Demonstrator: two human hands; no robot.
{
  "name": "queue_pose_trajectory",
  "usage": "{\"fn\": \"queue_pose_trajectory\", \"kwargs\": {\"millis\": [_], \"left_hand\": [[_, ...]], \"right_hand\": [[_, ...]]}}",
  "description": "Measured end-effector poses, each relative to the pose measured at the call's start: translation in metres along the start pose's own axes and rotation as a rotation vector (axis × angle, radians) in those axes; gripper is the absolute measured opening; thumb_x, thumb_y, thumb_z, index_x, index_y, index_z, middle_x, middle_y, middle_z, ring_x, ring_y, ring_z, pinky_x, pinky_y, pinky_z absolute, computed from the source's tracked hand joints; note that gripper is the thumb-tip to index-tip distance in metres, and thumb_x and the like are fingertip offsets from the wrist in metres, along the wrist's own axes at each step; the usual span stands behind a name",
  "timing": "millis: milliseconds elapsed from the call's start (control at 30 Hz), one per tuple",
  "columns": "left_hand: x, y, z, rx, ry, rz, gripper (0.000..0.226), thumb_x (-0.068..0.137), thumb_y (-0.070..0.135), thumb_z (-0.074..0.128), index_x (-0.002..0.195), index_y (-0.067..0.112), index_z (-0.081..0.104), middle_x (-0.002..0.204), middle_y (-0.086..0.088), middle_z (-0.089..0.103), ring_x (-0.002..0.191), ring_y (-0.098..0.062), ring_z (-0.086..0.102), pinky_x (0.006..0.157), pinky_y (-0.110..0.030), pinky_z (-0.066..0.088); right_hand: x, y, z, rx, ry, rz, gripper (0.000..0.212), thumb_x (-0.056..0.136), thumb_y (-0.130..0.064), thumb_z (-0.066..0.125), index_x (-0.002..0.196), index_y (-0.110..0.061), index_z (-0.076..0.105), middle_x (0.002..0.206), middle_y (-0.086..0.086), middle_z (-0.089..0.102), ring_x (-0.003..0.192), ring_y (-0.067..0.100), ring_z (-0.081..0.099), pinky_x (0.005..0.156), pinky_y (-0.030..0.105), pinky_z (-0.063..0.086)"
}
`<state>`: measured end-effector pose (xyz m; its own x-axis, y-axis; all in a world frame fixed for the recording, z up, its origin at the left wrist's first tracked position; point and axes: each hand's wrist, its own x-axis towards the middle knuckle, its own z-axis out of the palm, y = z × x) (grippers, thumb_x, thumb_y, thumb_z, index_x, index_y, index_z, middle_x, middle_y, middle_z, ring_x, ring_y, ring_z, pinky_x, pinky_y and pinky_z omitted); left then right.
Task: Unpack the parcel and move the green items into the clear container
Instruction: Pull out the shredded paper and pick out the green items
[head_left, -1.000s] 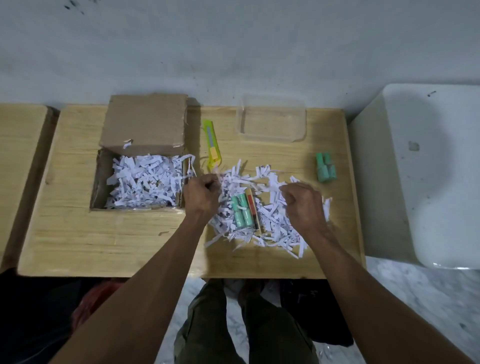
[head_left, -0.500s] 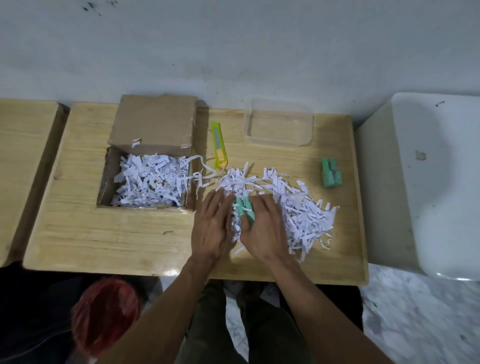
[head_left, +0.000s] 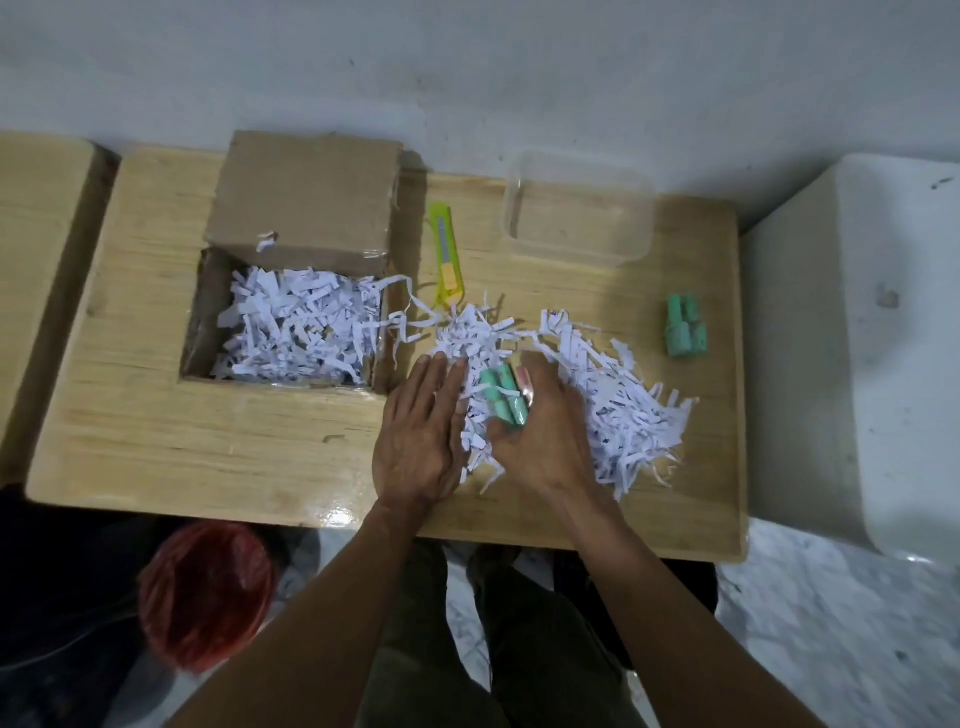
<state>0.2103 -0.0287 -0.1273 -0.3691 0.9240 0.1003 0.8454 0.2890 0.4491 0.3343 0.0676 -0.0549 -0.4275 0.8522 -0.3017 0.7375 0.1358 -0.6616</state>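
The right hand (head_left: 545, 441) curls round two green tubes (head_left: 503, 397), with the left hand (head_left: 421, 436) flat, fingers straight. The tubes lie side by side, long axes running away from the person, tilted slightly left.

No text, label, brand or number can be read anywhere.

A brown cardboard box (head_left: 304, 200) holds white shredded paper (head_left: 298, 325), and more white shreds (head_left: 613, 395) lie heaped on a pale yellow wooden table (head_left: 208, 441) with visible grain. Two mint-green tubes (head_left: 501, 397) show among the shreds, a red-orange item (head_left: 524, 382) beside them. Another green pair (head_left: 685, 326) lies apart. A yellow-green utility knife (head_left: 447, 254) has a grey strip. The clear container (head_left: 576, 208) is colourless. A red bag (head_left: 208, 592) sits below.
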Motion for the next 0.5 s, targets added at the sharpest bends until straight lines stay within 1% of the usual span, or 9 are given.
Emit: {"fn": "queue_pose_trajectory", "kwargs": {"millis": [100,167,233,300,400,500], "left_hand": [[0.0,-0.001,0.0,0.011,0.013,0.006,0.05,0.106,0.027,0.039,0.155,0.014,0.039,0.159,-0.012,0.041,0.152,-0.027,0.031,0.117,-0.048,0.035],[0.0,-0.001,0.0,0.022,0.016,0.005,0.05,0.106,0.027,0.039,0.154,0.014,0.04,0.159,-0.012,0.042,0.151,-0.027,0.032,0.116,-0.048,0.035],[0.0,0.0,0.001,0.029,0.023,0.005,0.049,0.106,0.027,0.04,0.154,0.014,0.041,0.158,-0.013,0.043,0.151,-0.027,0.033,0.116,-0.048,0.036],[0.001,0.0,0.001,0.031,0.026,0.009,0.05,0.106,0.028,0.04,0.153,0.013,0.042,0.157,-0.013,0.044,0.151,-0.028,0.034,0.115,-0.048,0.036],[0.001,-0.001,0.001,0.033,0.032,0.013,0.049,0.106,0.029,0.038,0.153,0.014,0.042,0.156,-0.014,0.045,0.151,-0.028,0.033,0.115,-0.049,0.037],[0.001,-0.002,0.003,0.038,0.036,0.022,0.048,0.106,0.027,0.04,0.152,0.014,0.044,0.156,-0.014,0.045,0.151,-0.029,0.034,0.114,-0.049,0.037]], "right_hand": [[0.002,-0.004,-0.015,0.122,0.01,0.042,0.066,0.076,-0.025,0.071,0.136,-0.022,0.043,0.121,-0.003,0.061,0.106,0.019,0.059,0.092,0.034,0.05],[0.003,-0.008,-0.026,0.242,-0.023,0.113,0.06,0.078,-0.024,0.072,0.132,-0.026,0.046,0.115,-0.009,0.062,0.1,0.011,0.062,0.089,0.032,0.053],[0.002,-0.01,-0.037,0.355,-0.049,0.17,0.057,0.079,-0.024,0.073,0.129,-0.028,0.047,0.11,-0.015,0.062,0.096,0.006,0.064,0.088,0.033,0.055],[0.001,-0.012,-0.047,0.417,-0.099,0.213,0.057,0.081,-0.026,0.073,0.132,-0.028,0.048,0.112,-0.017,0.06,0.096,0.004,0.062,0.087,0.03,0.053],[-0.003,-0.012,-0.058,0.399,-0.159,0.222,0.041,0.085,-0.03,0.071,0.123,-0.03,0.056,0.108,-0.018,0.058,0.092,-0.003,0.056,0.083,0.027,0.051],[-0.007,-0.01,-0.069,0.303,-0.184,0.204,0.034,0.085,-0.033,0.07,0.116,-0.028,0.059,0.105,-0.016,0.063,0.088,0.003,0.062,0.079,0.026,0.053]]}}
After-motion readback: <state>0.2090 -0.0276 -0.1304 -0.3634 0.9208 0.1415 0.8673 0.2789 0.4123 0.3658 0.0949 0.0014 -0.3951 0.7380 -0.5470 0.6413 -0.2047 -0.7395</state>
